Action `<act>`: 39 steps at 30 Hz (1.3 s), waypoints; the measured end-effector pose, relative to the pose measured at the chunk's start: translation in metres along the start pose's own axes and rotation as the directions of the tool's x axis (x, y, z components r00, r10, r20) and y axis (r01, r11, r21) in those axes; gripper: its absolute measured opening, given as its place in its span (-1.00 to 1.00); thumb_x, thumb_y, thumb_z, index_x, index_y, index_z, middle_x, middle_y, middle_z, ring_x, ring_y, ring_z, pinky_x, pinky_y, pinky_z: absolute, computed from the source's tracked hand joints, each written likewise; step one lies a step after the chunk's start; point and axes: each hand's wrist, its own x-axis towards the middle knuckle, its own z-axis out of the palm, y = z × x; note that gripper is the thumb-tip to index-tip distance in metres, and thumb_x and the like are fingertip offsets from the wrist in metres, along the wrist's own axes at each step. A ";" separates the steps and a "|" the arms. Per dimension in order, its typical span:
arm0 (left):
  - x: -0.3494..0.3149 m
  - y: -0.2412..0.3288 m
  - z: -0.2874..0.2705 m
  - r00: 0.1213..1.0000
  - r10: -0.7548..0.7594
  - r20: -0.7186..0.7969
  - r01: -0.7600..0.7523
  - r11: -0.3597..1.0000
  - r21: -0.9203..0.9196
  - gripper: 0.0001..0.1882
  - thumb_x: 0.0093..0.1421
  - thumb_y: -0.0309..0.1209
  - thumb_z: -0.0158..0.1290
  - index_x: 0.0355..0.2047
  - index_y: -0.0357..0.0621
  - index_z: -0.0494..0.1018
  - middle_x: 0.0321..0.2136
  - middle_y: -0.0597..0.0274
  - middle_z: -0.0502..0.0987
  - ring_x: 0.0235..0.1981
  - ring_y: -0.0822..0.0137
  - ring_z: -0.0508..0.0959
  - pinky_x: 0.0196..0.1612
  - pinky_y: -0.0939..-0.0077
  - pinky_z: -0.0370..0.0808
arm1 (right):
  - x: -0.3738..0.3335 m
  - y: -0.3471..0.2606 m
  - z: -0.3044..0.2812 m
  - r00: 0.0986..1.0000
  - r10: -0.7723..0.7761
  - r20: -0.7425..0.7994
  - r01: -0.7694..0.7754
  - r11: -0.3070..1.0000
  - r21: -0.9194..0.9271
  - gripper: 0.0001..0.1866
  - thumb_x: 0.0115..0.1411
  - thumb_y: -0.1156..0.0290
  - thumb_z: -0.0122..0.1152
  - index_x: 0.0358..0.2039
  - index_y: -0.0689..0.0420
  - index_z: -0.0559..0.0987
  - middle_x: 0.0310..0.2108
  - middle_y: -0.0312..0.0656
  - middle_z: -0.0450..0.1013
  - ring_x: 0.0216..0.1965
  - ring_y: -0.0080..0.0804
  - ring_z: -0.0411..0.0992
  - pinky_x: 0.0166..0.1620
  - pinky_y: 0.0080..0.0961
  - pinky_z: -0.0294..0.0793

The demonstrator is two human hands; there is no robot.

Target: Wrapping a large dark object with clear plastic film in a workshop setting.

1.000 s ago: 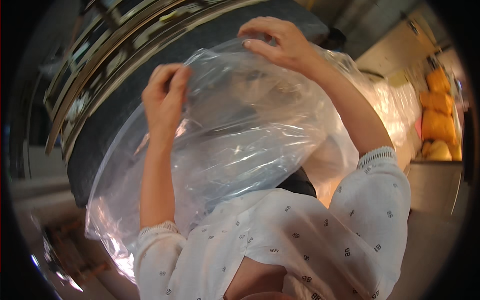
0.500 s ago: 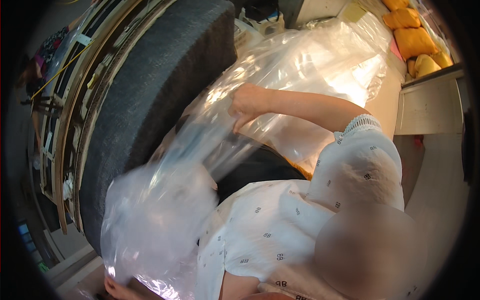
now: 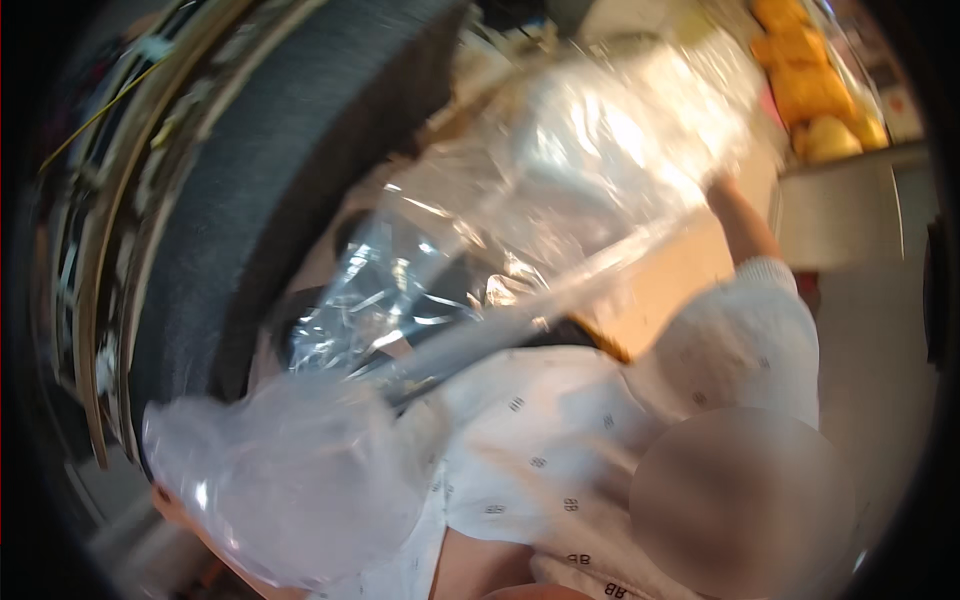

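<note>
A large clear plastic sheet (image 3: 590, 150) spreads across the middle, crumpled and shiny, with one long edge pulled into a taut fold. At the far right, my right hand (image 3: 722, 188) is closed on the plastic, its fingers partly hidden in bright glare. My left hand (image 3: 170, 505), low at the left, grips a bunched, cloudy part of the same sheet; the plastic covers much of it. Dark cloth on my lap shows through the sheet. Beside the plastic on the left stands a thick dark grey padded slab (image 3: 290, 130). Motion blurs the picture.
Wooden frames (image 3: 120, 240) stand along the left, with a thin yellow cord (image 3: 100, 115) across them. Yellow-orange bundles (image 3: 805, 85) are piled at the far right, by a pale cabinet (image 3: 840, 210). Dark and pale items sit behind the slab.
My right hand has swung away to the right, drawing the plastic's edge along. My left hand has moved up and leftward with its bunch of plastic. The view has shifted slightly.
</note>
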 end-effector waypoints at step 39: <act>0.016 -0.084 0.105 0.702 -0.674 -0.230 0.607 0.735 -0.303 -0.77 0.01 -0.29 0.09 -0.38 -0.18 0.51 -0.37 0.09 0.51 -0.30 0.22 0.48 -0.20 0.43 0.37 | -0.089 -0.091 -0.532 0.158 0.367 -0.917 0.431 0.810 0.398 -0.67 0.15 0.16 -0.06 -0.30 0.16 0.50 -0.33 0.01 0.43 -0.23 -0.05 0.36 -0.15 -0.33 0.34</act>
